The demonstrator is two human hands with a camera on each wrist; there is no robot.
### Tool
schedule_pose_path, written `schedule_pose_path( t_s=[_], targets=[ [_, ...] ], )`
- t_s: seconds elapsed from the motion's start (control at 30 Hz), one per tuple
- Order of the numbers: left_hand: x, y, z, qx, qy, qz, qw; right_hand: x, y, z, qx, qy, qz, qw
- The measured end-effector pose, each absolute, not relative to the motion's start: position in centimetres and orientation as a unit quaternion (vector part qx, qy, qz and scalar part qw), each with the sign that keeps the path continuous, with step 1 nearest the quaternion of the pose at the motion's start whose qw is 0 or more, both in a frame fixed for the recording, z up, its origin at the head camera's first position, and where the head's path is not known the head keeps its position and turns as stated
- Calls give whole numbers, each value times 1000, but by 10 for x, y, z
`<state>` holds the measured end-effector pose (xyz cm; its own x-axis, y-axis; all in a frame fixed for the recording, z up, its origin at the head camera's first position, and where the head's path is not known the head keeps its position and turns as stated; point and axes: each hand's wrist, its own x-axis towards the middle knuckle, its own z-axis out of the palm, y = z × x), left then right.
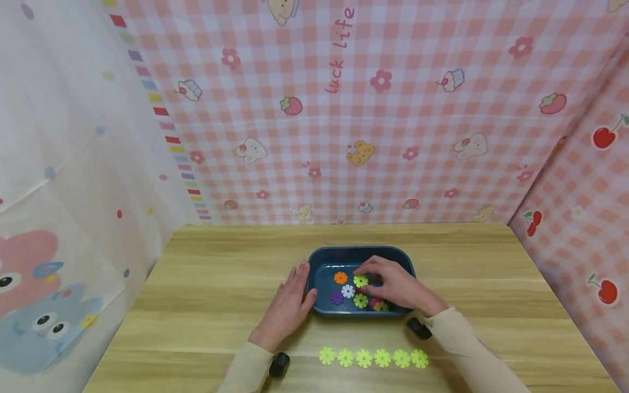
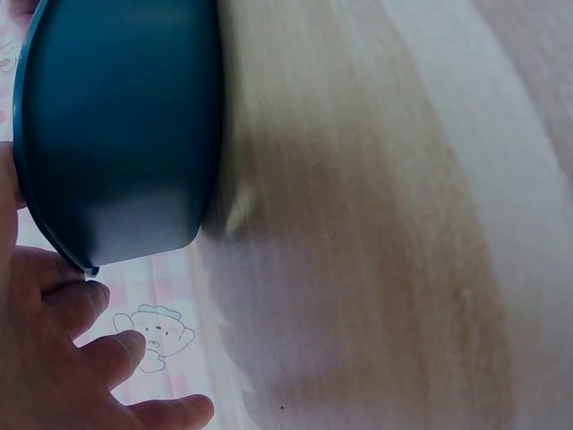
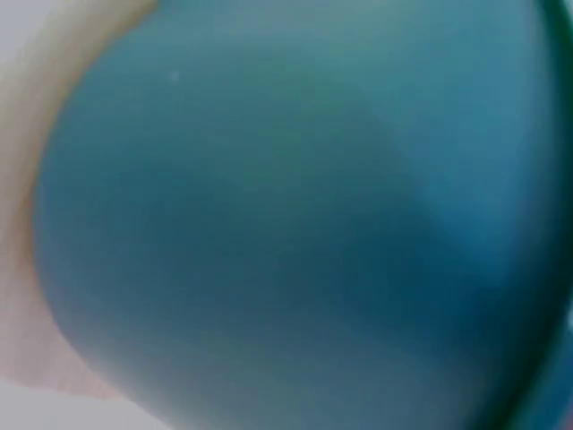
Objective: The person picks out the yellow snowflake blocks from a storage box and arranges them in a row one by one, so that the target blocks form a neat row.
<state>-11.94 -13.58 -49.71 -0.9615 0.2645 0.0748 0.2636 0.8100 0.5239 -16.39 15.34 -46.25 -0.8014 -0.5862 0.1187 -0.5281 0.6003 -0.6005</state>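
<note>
On the tabletop (image 1: 221, 273), the dark blue tray (image 1: 324, 273) at lower centre could skid if the left hand (image 1: 290, 305), fingers straight against its left end, eased off, while the right hand's (image 1: 398, 285) fingers, pinching a yellow-green disc (image 1: 361, 281) inside, might lose that thin piece.

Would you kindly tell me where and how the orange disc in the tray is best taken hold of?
I would pinch the orange disc by its notched rim, at the left and right edges, coming down from above. It appears to lie flat in the tray, whose walls would likely hinder a sideways approach, and the white disc sits close on its near side.
</note>
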Motion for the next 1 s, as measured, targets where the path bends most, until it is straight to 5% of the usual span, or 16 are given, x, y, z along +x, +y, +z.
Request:
schedule_pose_path(
  t_s=[1.0],
  targets=[
    [-118,-136,-497,131,952,278,3,-112,192,-449,-285,891,-351,-35]
  ],
)
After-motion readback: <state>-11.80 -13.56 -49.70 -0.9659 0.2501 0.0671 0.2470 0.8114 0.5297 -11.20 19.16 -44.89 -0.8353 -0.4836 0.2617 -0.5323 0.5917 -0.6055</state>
